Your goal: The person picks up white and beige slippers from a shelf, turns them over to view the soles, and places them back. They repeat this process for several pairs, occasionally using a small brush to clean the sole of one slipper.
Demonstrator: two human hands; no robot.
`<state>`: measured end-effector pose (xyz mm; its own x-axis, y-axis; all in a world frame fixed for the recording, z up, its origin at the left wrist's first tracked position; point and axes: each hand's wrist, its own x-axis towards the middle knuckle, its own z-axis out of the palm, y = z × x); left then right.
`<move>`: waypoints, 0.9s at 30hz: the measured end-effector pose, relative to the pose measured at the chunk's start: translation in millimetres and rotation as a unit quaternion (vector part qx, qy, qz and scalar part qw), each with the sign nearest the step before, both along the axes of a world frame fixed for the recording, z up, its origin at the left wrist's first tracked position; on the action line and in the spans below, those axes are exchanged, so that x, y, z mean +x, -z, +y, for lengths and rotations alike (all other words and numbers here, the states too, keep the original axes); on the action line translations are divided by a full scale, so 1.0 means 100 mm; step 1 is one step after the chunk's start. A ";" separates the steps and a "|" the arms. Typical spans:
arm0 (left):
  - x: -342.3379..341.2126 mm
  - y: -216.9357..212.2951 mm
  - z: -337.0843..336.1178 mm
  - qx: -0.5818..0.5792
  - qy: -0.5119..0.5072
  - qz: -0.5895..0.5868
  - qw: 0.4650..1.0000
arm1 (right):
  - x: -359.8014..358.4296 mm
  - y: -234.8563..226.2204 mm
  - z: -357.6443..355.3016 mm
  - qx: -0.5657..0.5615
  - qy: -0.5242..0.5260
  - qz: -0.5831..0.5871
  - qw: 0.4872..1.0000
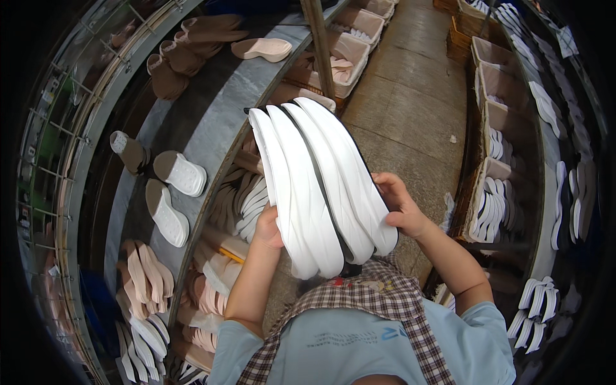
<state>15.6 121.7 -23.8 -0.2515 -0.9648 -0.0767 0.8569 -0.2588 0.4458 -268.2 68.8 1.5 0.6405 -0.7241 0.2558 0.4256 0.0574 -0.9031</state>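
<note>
A stack of several white shoe soles (300, 186), pressed side by side with thin dark layers between and along the edge, is held up in front of my chest. My left hand (269, 228) grips the near left side of the stack, its fingers partly hidden behind it. On the opposite side my right hand (400, 204) clasps the stack, with the thumb against the outermost sole. The soles stand on edge, their wavy sidewalls facing up. Checked apron cloth (359, 294) lies just below their near ends.
A grey bench (221, 96) runs along the left, bearing brown-and-white soles (181, 173) and pink soles (142, 276). Below it are lined bins (350, 54) of soles. Across the floor aisle (404, 96), more bins (497, 122) line a right-hand bench with white soles (534, 308).
</note>
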 end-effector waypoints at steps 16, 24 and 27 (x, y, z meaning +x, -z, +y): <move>1.78 -0.48 -0.72 0.053 -0.136 -0.069 0.987 | 2.24 -0.41 -1.29 0.094 -0.055 0.017 0.994; 2.90 -0.55 -1.45 0.089 -0.194 -0.146 0.966 | 3.46 -0.40 -2.14 0.064 -0.012 0.051 0.997; 3.06 -0.43 -1.55 0.094 -0.184 -0.116 0.972 | 3.65 -0.32 -2.18 -0.012 0.009 0.120 0.993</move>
